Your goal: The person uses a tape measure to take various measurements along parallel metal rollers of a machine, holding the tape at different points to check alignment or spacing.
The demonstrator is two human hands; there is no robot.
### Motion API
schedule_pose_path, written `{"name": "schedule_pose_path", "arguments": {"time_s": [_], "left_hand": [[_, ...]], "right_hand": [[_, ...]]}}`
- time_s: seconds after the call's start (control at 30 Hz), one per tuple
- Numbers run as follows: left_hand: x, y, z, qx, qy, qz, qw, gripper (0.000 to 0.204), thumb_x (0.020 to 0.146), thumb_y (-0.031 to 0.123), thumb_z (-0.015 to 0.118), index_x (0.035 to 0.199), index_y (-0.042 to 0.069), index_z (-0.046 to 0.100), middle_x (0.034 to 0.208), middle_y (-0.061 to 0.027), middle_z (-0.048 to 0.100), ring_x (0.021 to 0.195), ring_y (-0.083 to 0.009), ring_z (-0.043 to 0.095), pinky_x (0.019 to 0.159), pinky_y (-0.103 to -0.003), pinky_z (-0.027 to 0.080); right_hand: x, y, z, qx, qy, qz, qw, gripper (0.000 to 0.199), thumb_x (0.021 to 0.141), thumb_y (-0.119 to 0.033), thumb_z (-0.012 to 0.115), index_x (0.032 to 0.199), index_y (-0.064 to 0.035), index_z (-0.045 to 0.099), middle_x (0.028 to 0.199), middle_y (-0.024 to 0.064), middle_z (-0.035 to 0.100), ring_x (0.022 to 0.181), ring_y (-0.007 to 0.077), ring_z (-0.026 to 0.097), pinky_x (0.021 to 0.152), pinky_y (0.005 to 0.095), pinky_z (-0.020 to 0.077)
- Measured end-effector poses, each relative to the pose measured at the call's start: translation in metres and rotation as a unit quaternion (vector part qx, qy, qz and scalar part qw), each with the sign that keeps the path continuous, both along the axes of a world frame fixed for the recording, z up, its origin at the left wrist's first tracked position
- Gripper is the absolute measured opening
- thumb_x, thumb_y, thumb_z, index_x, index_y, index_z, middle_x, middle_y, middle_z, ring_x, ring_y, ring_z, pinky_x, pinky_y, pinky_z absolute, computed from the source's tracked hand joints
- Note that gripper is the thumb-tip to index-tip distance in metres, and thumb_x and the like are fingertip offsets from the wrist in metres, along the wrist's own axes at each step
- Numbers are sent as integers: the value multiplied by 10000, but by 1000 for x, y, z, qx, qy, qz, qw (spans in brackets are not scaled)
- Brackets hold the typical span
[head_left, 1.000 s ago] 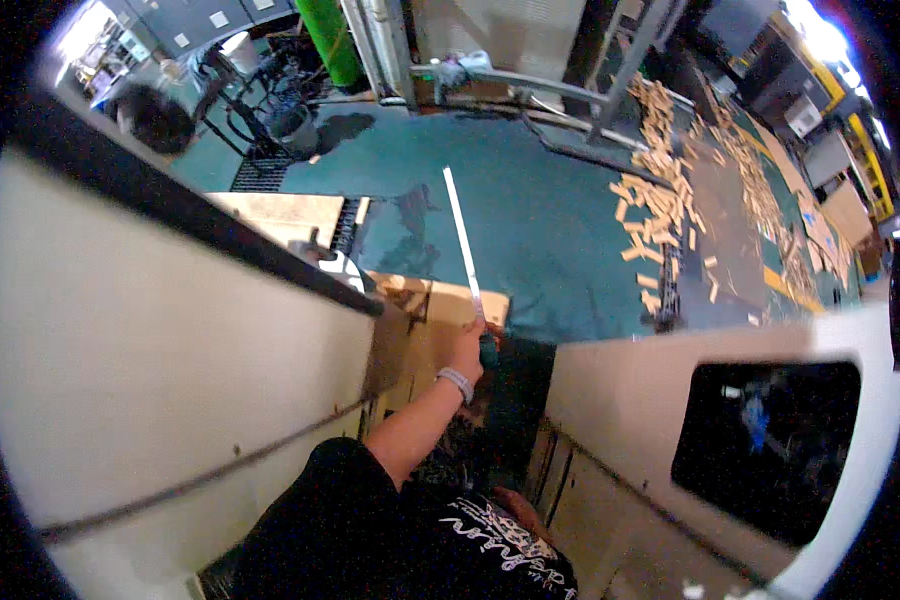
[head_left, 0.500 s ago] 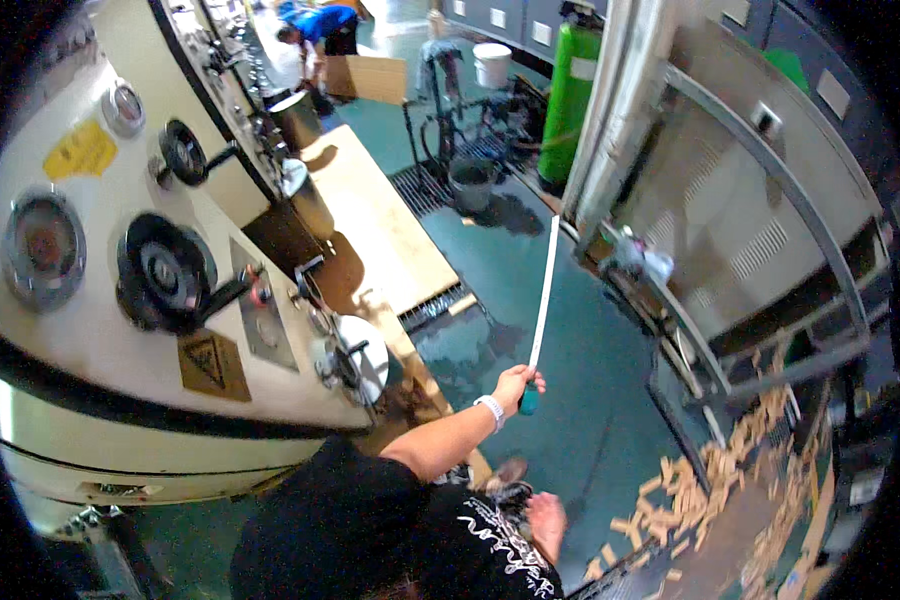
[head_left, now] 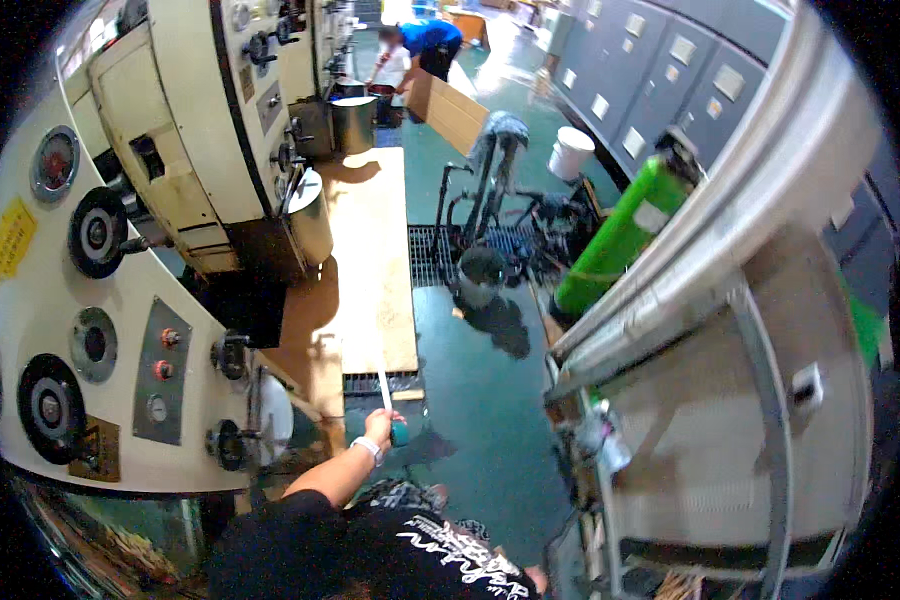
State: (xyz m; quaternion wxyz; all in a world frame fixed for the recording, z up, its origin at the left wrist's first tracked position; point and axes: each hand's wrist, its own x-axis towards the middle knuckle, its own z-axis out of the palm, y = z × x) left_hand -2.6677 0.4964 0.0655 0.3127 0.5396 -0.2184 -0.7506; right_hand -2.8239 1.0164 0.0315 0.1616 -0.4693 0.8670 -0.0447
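Note:
My left hand [head_left: 377, 428], with a pale band on its wrist, reaches forward with its fingers closed round a teal tape measure [head_left: 399, 434]. The white blade sticks out ahead and points at the near end of a long light-coloured board [head_left: 380, 290] lying on the floor. Against the bright board the blade's far tip is hard to make out. Of my right hand [head_left: 538, 577], only a small part shows at the lower edge beside my black shirt; its fingers are hidden.
Cream machines with black handwheels [head_left: 97, 232] line the left, with metal cylinders [head_left: 310, 218] beside the board. A bucket [head_left: 481, 270], a green gas cylinder [head_left: 625, 232] and a metal-framed panel [head_left: 770, 400] stand to the right. Farther off, a person in blue [head_left: 430, 40] bends near cardboard [head_left: 448, 108].
My view has turned right and lifted, showing more of the far aisle. My left hand, with the tape measure, now points to the board's near end instead of over bare floor.

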Motion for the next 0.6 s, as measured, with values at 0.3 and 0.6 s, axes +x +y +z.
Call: {"name": "schedule_pose_path", "arguments": {"time_s": [0.3, 0.6], "left_hand": [[-89, -128, 32, -83, 11, 103, 991, 149, 906, 103, 447, 856, -20, 514, 725, -133, 594, 611, -205, 583, 567, -320, 504], [-51, -177, 54, -44, 9, 422, 905, 160, 925, 165, 439, 857, 28, 488, 716, -107, 564, 578, -199, 542, 512, -304, 462]], "right_hand": [[-255, -236, -52, 56, -350, -256, 899, 289, 837, -284, 513, 654, -62, 548, 528, 77, 518, 466, 205, 520, 423, 382, 420], [-491, -612, -22, -60, -356, -181, 915, 420, 887, -296, 432, 561, -44, 515, 548, 95, 545, 392, 218, 469, 387, 358, 401]]}}
